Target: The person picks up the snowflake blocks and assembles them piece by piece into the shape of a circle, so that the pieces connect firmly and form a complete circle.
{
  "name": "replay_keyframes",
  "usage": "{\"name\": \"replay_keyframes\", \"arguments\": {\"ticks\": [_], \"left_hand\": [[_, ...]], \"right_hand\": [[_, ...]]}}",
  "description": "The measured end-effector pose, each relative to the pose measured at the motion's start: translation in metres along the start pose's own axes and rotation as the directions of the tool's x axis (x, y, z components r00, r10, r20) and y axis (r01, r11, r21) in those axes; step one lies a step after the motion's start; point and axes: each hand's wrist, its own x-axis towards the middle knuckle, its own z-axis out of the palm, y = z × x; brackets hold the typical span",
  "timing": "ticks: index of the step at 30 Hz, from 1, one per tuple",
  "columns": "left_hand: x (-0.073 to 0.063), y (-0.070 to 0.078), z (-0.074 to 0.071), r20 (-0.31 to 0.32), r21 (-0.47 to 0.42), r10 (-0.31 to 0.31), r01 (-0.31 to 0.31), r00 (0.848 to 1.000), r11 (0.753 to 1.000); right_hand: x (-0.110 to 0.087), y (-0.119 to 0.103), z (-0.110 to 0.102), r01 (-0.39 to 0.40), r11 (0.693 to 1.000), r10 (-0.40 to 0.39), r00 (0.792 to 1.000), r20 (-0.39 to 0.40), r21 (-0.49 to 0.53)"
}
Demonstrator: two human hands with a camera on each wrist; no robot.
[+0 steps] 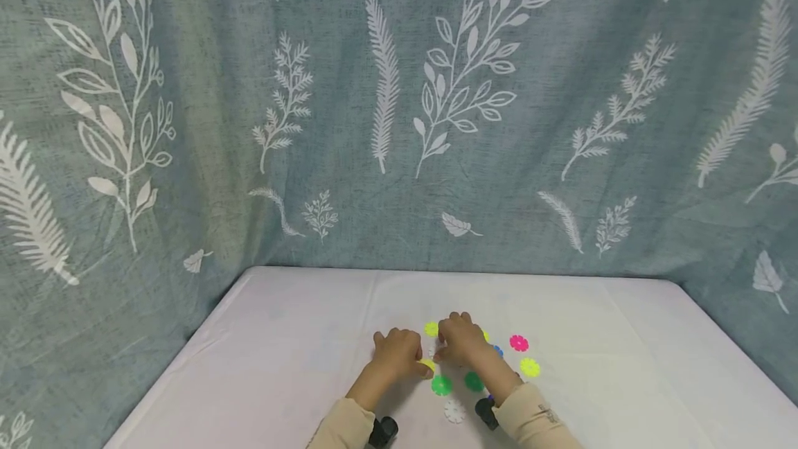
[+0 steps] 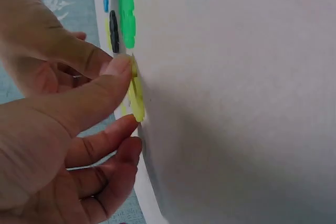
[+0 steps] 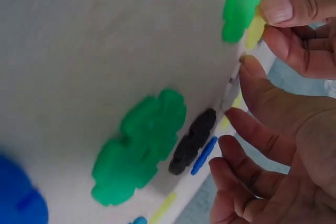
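Small flower-shaped plastic discs with notched rims lie on the white-covered table. My left hand (image 1: 397,354) pinches a yellow disc (image 2: 136,95) at the table between thumb and forefinger, and its other fingers curl loosely below. Close beside it, my right hand (image 1: 463,339) has thumb and forefinger at opposite edges of a white disc (image 3: 230,88), seen nearly edge-on and partly hidden. A light green disc (image 1: 441,385) lies just in front of the left fingertips. Near the right hand are a dark green disc (image 1: 474,381), a black disc (image 3: 193,141) and a blue disc (image 3: 203,156).
A yellow disc (image 1: 431,328) lies beyond the hands. To the right are a pink disc (image 1: 519,343) and another yellow disc (image 1: 530,367); a white disc (image 1: 454,411) lies nearer. A leaf-patterned blue-green curtain (image 1: 386,227) hangs behind the table (image 1: 280,338).
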Motion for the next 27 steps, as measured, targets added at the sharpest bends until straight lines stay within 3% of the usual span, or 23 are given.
{"name": "replay_keyframes", "arguments": {"ticks": [5,9,13,17,22,27], "left_hand": [[-0.003,-0.001,0.000,0.010,-0.091,0.023,-0.022,1.000,0.996],[-0.005,-0.002,-0.001,0.002,-0.162,0.029,-0.029,1.000,0.986],[-0.005,-0.002,-0.001,0.005,-0.179,0.020,-0.019,1.000,0.984],[-0.004,-0.002,0.001,-0.014,-0.181,0.030,-0.032,0.999,0.983],[0.002,-0.002,0.000,-0.147,-0.235,0.068,-0.101,0.987,0.967],[0.006,0.001,-0.017,-0.286,-0.413,0.092,-0.209,0.954,0.886]], "right_hand": [[0.002,-0.001,0.003,-0.014,1.000,0.014,1.000,0.000,0.018],[0.000,0.001,0.002,0.038,0.999,-0.037,0.999,-0.031,0.038],[-0.004,0.008,-0.003,0.072,0.993,-0.066,0.996,-0.065,0.096],[-0.008,0.017,-0.012,0.063,0.976,-0.042,0.993,-0.106,0.210],[-0.016,0.030,-0.025,0.040,0.917,0.017,0.990,-0.138,0.397],[-0.026,0.036,-0.040,-0.012,0.796,0.063,0.996,-0.063,0.605]]}}
